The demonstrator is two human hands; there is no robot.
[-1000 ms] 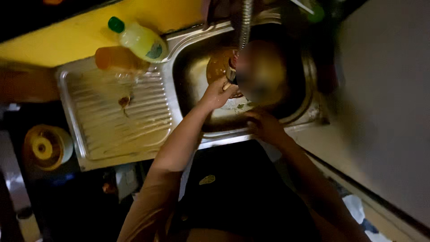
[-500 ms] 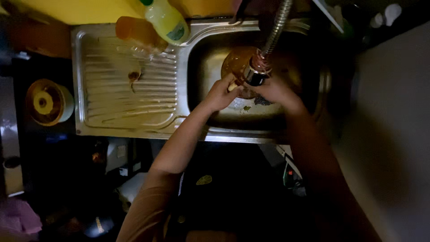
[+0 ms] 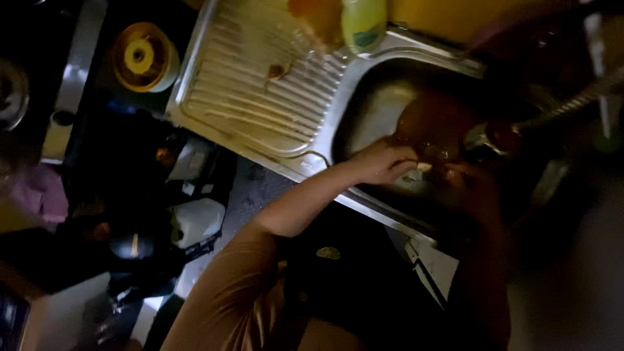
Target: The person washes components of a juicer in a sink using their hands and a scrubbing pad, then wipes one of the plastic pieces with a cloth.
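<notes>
Steel sink (image 3: 364, 97) holds my 2 hands, the left hand (image 3: 383, 162) curled on a small pale thing (image 3: 424, 168), right hand (image 3: 468, 182) too dark to tell, and wet fingers could drop it.

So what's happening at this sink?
A person is leaning over a steel sink in dim light, with both hands down in the basin. The left hand and the right hand meet just below the head of a flexible hose tap, around something small and pale that is too dark to identify. A yellow-green bottle stands at the back edge, beside the ribbed draining board, which carries a small brown scrap.
</notes>
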